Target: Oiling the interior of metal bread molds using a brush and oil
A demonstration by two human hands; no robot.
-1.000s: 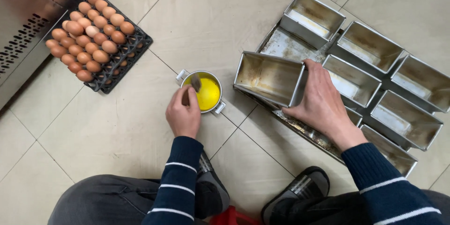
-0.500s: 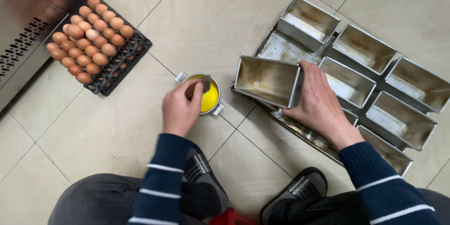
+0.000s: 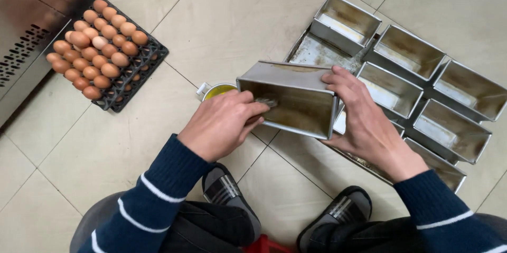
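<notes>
My right hand point(image 3: 364, 121) grips the end of a rectangular metal loaf tin point(image 3: 296, 100), tilted on its side with the opening toward me, above the floor. My left hand point(image 3: 222, 123) holds a small brush point(image 3: 266, 102), whose tip reaches inside the tin against its inner wall. Behind my left hand a small metal cup of yellow liquid point(image 3: 216, 91) stands on the tiles, partly hidden by the hand and tin.
A black tray of brown eggs point(image 3: 100, 52) lies at the left beside a steel appliance point(image 3: 26, 36). At the right several empty loaf tins point(image 3: 406, 52) sit on a flat metal tray point(image 3: 317, 52). My shoes point(image 3: 338, 216) are below.
My left hand left the yellow cup and brought the brush into the tin. My right hand lifted the tin off the tray and tipped it toward me, over the cup.
</notes>
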